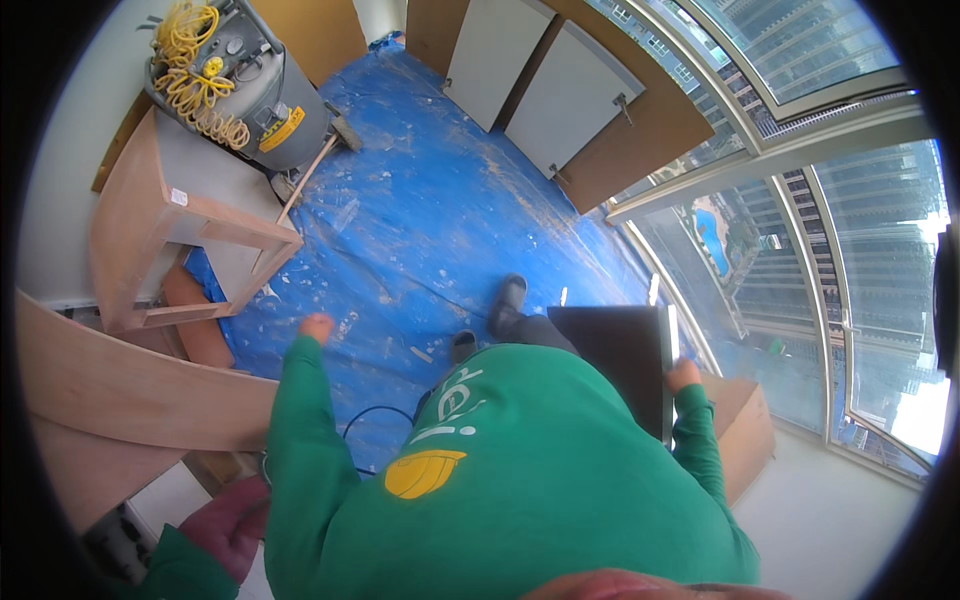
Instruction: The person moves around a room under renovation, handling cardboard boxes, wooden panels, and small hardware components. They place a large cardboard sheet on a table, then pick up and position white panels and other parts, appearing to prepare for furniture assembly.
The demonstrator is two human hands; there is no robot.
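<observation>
Indoors on a paint-spattered blue tarp (450, 200), the right hand (683, 375) is gripping the edge of a dark panel (615, 350) standing upright beside a cardboard box (745, 425) by the window. The left hand (318, 325), curled into a fist, is hanging out near a wooden cabinet frame (160, 250).

A dark, flat rectangular panel (620, 355) stands on edge right of centre in the frame. It rises above the blue floor sheet (440, 210). Its right edge is thin and pale.

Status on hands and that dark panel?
Left hand fisted, empty, over blue sheet. Right hand grips dark panel edge, panel upright at side. Black cable lies close.
</observation>
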